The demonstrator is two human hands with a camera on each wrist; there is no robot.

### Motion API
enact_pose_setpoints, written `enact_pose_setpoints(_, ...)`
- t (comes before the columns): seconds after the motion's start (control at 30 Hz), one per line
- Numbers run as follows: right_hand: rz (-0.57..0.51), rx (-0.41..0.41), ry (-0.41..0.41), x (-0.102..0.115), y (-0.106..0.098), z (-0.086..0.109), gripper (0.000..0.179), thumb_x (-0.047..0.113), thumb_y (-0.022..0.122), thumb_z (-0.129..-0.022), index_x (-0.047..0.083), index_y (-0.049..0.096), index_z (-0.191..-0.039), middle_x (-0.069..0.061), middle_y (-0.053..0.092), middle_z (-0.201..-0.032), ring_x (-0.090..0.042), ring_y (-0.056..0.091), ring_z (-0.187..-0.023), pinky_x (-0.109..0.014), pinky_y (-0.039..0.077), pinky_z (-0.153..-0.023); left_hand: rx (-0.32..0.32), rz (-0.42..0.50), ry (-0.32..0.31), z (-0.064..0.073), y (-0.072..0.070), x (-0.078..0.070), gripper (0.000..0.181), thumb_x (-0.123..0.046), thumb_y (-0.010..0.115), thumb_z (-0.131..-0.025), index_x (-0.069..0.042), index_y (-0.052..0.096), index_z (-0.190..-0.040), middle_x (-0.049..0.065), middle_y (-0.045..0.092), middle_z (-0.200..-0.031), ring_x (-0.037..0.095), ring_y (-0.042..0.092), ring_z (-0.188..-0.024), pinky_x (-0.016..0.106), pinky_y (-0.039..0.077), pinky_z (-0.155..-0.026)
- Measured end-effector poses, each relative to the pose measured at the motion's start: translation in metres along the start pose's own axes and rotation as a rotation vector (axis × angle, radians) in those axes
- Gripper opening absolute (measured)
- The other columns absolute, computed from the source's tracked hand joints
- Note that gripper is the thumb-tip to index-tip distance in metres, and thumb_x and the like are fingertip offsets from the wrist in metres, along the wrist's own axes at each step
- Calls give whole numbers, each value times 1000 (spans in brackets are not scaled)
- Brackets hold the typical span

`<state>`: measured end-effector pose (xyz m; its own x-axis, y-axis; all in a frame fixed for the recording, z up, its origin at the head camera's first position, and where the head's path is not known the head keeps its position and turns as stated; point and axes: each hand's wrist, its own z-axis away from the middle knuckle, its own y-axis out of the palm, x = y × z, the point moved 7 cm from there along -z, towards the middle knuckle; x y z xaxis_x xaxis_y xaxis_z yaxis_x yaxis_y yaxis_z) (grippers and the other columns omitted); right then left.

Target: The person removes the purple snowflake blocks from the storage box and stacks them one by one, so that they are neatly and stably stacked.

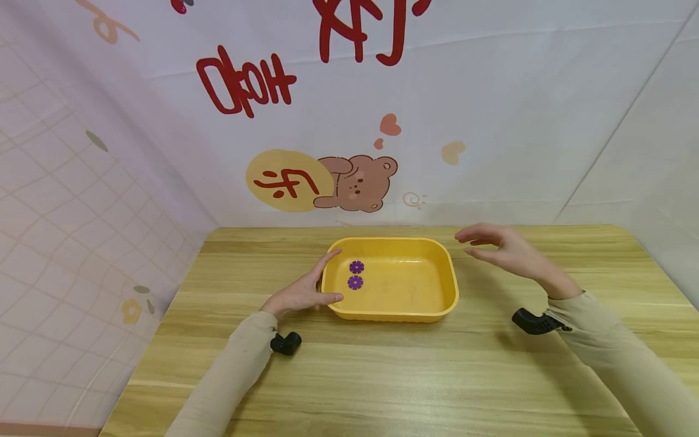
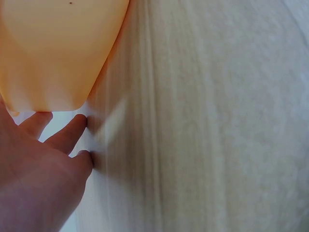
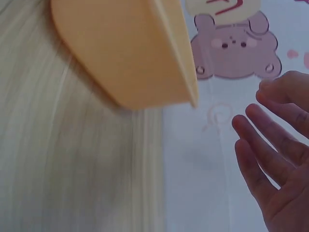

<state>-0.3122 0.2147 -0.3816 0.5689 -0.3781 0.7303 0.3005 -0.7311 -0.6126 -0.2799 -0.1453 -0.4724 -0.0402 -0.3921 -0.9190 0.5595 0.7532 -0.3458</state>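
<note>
A yellow plastic basin [image 1: 404, 291] with rounded corners stands on the table. Two purple notched discs [image 1: 355, 282] lie flat inside it, close to its left end. My left hand [image 1: 300, 293] is spread at that end, thumb over the near corner and forefinger along the far corner of the rim. Its other fingers [image 2: 67, 135] reach low beside the basin's outer wall in the left wrist view. My right hand [image 1: 508, 249] hovers in the air beyond the basin's right end, apart from it, its fingers loosely bent and holding nothing.
The wood-grain table [image 1: 404, 376] carries the basin near its back edge. Behind rises a white printed cloth wall [image 1: 491, 79] with a bear and red characters. A gridded cloth [image 1: 65, 243] hangs on the left. Black devices [image 1: 535, 321] sit on both wrists.
</note>
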Motion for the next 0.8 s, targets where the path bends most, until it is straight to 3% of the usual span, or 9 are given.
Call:
enact_pose_setpoints(0.13, -11, 44, 2, 15, 8, -12, 25, 0, 62, -93, 4, 65, -117, -11, 64, -115, -23, 62, -103, -23, 51, -86, -5, -7, -8, 0, 0, 1, 99, -21, 76, -86, -43, 7, -153, 7, 0, -160, 26, 17, -143, 44, 18, -114)
enact_pose_setpoints(0.37, 11, 165, 25, 34, 26, -36, 20, 11, 62, -96, 11, 67, -115, -2, 68, -110, -21, 63, -101, -28, 51, -86, 2, -8, 0, 0, 0, 0, 99, -22, 76, -85, -41, 7, -154, 8, -1, -160, 27, 20, -142, 43, 24, -112)
enact_pose_setpoints(0.53, 46, 298, -15, 41, 51, -65, 20, 7, 63, -94, 8, 69, -113, 0, 68, -107, -20, 64, -98, -37, 53, -86, -1, -14, -5, -1, 0, 1, 99, -22, 76, -86, -40, 7, -154, 8, -2, -160, 27, 16, -143, 43, 22, -113)
enact_pose_setpoints(0.67, 90, 424, -59, 49, 75, -87, 20, 3, 63, -92, 3, 69, -111, -5, 69, -105, -18, 65, -95, -36, 54, -84, -10, -6, -34, -1, -1, 4, 99, -23, 76, -85, -46, 7, -152, 4, -1, -161, 24, 16, -143, 42, 20, -113)
enact_pose_setpoints(0.8, 126, 488, -97, 58, 93, -102, 20, 3, 63, -91, 3, 69, -111, -5, 69, -103, -17, 64, -95, -33, 54, -82, -9, -4, -33, 0, 0, 3, 99, -21, 76, -86, -47, 7, -152, 5, -1, -160, 25, 17, -143, 43, 20, -113)
